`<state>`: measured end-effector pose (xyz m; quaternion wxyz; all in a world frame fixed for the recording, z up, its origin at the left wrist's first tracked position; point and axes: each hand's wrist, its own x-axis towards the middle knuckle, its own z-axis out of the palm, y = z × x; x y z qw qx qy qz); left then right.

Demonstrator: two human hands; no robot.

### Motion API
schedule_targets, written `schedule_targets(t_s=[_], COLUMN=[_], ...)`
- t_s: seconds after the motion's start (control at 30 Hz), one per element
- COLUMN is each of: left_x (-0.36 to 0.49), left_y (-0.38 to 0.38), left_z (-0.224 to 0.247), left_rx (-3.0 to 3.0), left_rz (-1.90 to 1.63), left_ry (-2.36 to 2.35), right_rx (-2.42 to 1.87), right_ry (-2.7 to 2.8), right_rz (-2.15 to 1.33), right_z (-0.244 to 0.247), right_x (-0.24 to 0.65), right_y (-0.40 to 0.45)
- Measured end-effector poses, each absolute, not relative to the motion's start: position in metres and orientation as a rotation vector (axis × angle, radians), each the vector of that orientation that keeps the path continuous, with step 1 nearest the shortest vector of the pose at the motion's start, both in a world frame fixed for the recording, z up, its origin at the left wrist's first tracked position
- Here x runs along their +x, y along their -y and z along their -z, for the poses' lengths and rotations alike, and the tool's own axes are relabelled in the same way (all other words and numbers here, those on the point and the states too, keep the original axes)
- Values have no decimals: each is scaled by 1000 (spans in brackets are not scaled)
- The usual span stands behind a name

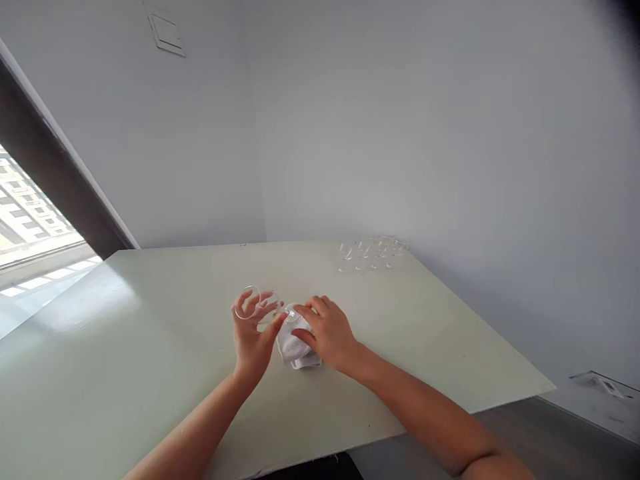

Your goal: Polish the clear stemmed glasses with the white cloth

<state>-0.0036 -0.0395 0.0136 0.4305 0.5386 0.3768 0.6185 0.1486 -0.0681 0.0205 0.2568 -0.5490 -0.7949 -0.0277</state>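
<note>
A clear stemmed wine glass (248, 303) is held on its side above the table, its rim pointing left and its round foot (292, 313) to the right. My left hand (255, 337) is closed on it, with the thumb near the stem and the fingers behind the bowl. On the other side, my right hand (327, 328) has its fingertips on the foot, the thumb a little apart below. A folded white cloth (296, 348) is under the glass, partly hidden by my right hand; whether the fingers also touch it I cannot tell.
Several clear stemmed glasses (370, 252) stand grouped at the table's far right corner, by the wall. The pale glossy table (165, 347) has its front edge close to my body. A window (30, 207) is at the left and a wall switch (167, 32) is above.
</note>
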Motion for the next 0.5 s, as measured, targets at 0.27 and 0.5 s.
schedule_targets(t_s=[0.27, 0.5], left_x=[15, 15], left_y=[22, 34], left_z=[-14, 29], left_rx=[1780, 2276], left_rz=[-1373, -955], left_ry=[-1100, -1048], right_rx=[-1542, -1787], right_ry=[2004, 1655], right_rz=[-191, -183], right_z=[0, 31], right_x=[157, 223], right_y=[-2, -77])
